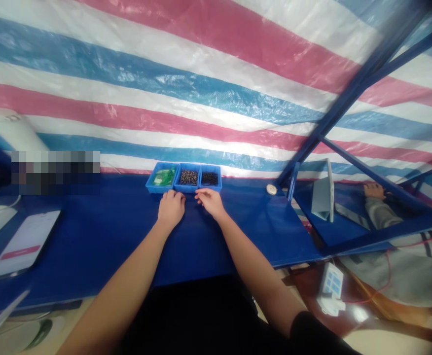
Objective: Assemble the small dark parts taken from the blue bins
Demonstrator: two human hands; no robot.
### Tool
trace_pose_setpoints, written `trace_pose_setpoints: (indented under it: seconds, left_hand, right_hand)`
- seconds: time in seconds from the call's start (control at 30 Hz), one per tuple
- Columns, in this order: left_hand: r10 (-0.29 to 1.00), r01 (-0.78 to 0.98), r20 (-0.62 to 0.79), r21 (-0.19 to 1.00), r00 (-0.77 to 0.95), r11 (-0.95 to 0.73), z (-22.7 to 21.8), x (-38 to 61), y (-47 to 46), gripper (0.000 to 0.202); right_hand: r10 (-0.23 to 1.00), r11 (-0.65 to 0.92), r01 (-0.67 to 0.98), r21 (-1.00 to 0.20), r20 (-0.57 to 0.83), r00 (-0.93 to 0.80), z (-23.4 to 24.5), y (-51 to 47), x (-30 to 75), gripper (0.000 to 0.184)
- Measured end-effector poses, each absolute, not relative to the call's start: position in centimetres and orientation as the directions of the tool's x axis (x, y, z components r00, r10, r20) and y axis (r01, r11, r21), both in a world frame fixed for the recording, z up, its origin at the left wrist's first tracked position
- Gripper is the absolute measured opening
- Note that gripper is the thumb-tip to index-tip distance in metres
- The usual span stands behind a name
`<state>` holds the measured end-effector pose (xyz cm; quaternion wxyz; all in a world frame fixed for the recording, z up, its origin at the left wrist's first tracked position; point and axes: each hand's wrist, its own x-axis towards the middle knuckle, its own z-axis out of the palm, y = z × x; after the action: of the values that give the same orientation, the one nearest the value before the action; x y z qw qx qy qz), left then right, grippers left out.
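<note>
My left hand (pixel 171 206) rests at the front of the blue bins, its fingers curled down toward the table. Beside it my right hand (pixel 210 201) has its thumb and fingertips pinched together. Whatever either one holds is too small or hidden to make out. Just beyond my hands stand three joined blue bins (pixel 187 189). Green plastic packets (pixel 164 176) fill the left compartment. Small brass-and-dark pieces, perhaps screws (pixel 189 177), lie in the middle one, and small black pieces (pixel 209 178) in the right one.
A blue table (pixel 108 231) spans the view, with a phone (pixel 23 244) at left and a round whitish disc (pixel 271 189) at right. Past a blue metal frame (pixel 327 123), another person's hand (pixel 374 191) rests near a tablet stand (pixel 323 192). Striped sheeting hangs behind.
</note>
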<state>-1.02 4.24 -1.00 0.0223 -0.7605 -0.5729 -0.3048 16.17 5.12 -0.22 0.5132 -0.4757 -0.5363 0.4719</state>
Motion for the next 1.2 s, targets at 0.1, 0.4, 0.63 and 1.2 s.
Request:
trace_pose_setpoints:
  seconds: [0.1,0.4,0.63,1.2]
  left_hand:
    - [0.815,0.738,0.562,0.489,0.142,-0.466,-0.6,-0.8,4.3,0.022]
    - [0.893,0.452,0.435,0.778,0.112,-0.436,1.0,0.1,2.8,0.023]
    - [0.905,0.499,0.416,0.768,0.087,-0.401,1.7,0.2,2.2,0.026]
    - [0.907,0.539,0.416,0.752,0.058,-0.379,1.4,0.0,2.5,0.031]
  right_hand:
    - [0.989,0.131,0.065,-0.989,0.127,-0.071,-0.6,5.2,16.2,0.021]
    - [0.970,0.160,0.042,-0.986,0.149,-0.191,-0.4,4.3,15.5,0.033]
    - [0.974,0.162,-0.001,-0.987,0.160,-0.157,0.4,4.2,15.9,0.027]
    - [0.969,0.239,-0.025,-0.971,0.240,-0.057,0.7,4.1,16.1,0.028]
